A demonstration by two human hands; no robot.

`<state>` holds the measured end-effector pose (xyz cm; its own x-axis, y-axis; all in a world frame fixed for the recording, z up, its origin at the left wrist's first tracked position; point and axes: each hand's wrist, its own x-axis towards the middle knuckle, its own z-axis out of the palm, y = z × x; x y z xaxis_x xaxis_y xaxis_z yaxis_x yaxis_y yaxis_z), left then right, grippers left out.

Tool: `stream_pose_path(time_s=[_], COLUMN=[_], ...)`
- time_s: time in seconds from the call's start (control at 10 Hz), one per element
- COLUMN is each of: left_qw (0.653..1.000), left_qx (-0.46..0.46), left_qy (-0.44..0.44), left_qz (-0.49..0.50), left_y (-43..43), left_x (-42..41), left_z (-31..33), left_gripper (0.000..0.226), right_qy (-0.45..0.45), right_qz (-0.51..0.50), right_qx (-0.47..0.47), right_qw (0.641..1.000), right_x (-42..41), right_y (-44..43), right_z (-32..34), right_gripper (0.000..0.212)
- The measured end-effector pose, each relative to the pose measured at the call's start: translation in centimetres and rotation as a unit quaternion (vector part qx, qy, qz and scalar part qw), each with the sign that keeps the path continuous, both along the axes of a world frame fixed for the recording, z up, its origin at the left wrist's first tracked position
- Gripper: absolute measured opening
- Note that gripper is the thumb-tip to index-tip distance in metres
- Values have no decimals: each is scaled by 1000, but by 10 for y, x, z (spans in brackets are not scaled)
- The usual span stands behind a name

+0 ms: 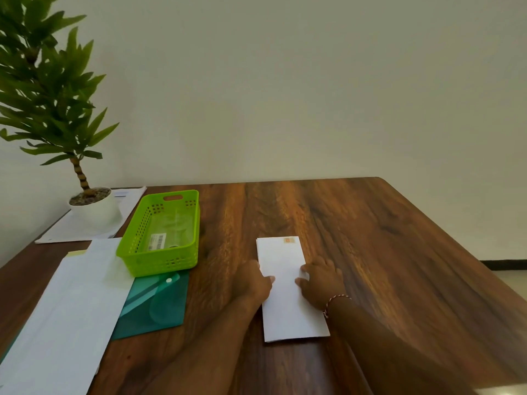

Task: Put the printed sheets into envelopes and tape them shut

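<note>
White envelope (288,286) is lying lengthwise on the counter (370,238), centre-near, being pinned flat at both long edges by left hand (255,282) and right hand (320,283); fingers are spread and pressing, not closed around it. Likely light, thin, floppy, slippery on wood; best taken at an edge. Green basket (162,235) and paper stack (65,309) are sitting left.

Wooden table (356,223): envelope (288,292), basket (159,260), papers (65,309).
</note>
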<state>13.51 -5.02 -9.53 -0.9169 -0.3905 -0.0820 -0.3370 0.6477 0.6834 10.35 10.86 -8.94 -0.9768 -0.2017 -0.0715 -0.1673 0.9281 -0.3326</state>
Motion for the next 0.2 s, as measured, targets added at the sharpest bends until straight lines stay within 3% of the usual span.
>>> stream_pose_path(time_s=[0.2], left_qw=[999], left_qx=[-36], left_qy=[-13], left_qz=[-27], left_y=[-4], left_x=[-10], left_z=[9], left_gripper=[42], right_qy=[42], right_qz=[-14], right_qx=[2], right_qw=[999], right_x=[-6], right_y=[-6], right_z=[4], right_gripper=[51])
